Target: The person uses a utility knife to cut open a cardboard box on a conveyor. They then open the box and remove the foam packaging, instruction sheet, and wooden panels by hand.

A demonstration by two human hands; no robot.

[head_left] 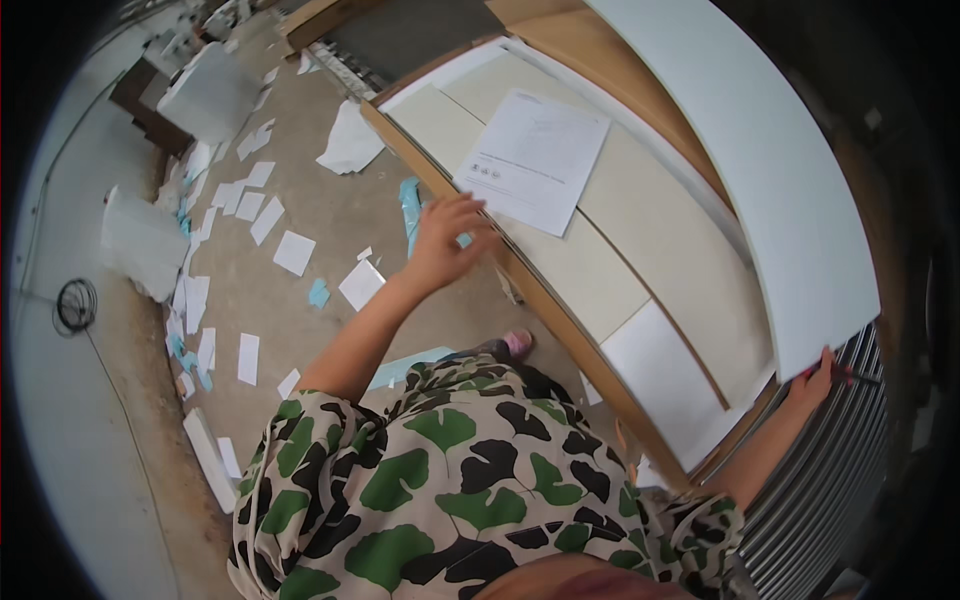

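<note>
My left hand (450, 240) hovers beside the near long edge of a shallow cardboard box (560, 300). Its fingers are loosely bent and apart, with nothing in them. Inside the box lie pale flat panels (660, 215), and a printed paper sheet (540, 160) rests on top of them. A long white board (745, 130) leans up along the box's far side. At that board's lower right corner is my right hand (812, 385), its fingers closed around a thin dark and reddish tool (845, 376) of a kind I cannot make out.
Scraps of white paper (294, 253) and blue film (318, 293) litter the floor to the left. White wrapped bundles (145, 240) stand along the left wall, near a coil of black cable (75, 306). Ridged metal slats (815, 490) lie at the lower right.
</note>
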